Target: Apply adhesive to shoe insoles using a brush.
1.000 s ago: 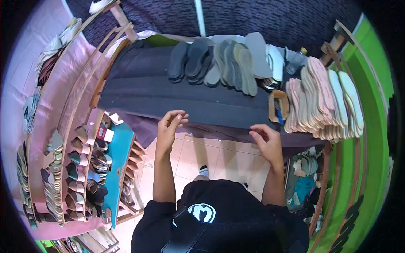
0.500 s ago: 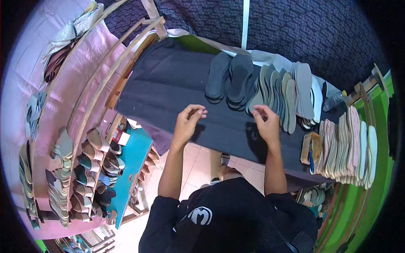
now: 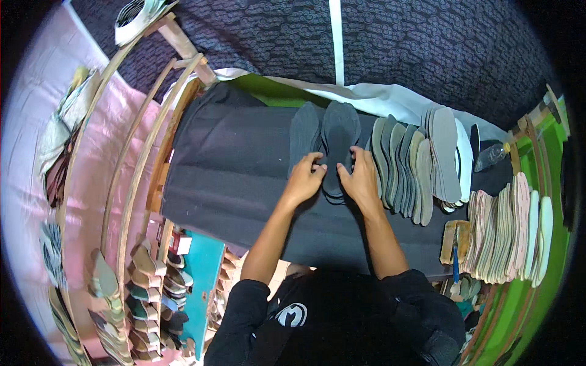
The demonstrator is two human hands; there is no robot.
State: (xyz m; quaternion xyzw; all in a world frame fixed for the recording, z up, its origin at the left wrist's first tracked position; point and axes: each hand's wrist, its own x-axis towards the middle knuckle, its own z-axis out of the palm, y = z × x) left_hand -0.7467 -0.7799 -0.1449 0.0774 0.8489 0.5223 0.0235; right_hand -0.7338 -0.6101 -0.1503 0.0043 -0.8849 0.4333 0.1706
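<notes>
Two stacks of dark grey shoe insoles lie side by side on a dark cloth-covered table (image 3: 232,165): a left stack (image 3: 303,129) and a right stack (image 3: 340,125). My left hand (image 3: 307,178) rests by the lower end of the left stack, its fingers bent and thumb apart, with nothing visibly gripped. At the right stack's lower part is my right hand (image 3: 360,177), thumb over the top insole and fingers spread along its right edge. Both hands partly cover the stacks' lower ends. Several grey-green insoles (image 3: 400,158) lie overlapping just right of my right hand.
Grey insoles (image 3: 444,152) and white ones sit farther right, near a clear plastic bottle (image 3: 488,157). A small wooden box (image 3: 455,241) with a blue-handled tool (image 3: 455,265) adjoins a row of beige and pink insoles (image 3: 497,229). Left are wooden racks (image 3: 131,201) and a teal board (image 3: 204,268).
Both hands have moved forward and closer together, from above the near table area onto the dark insole stacks. The view has shifted, bringing the table lower in the picture.
</notes>
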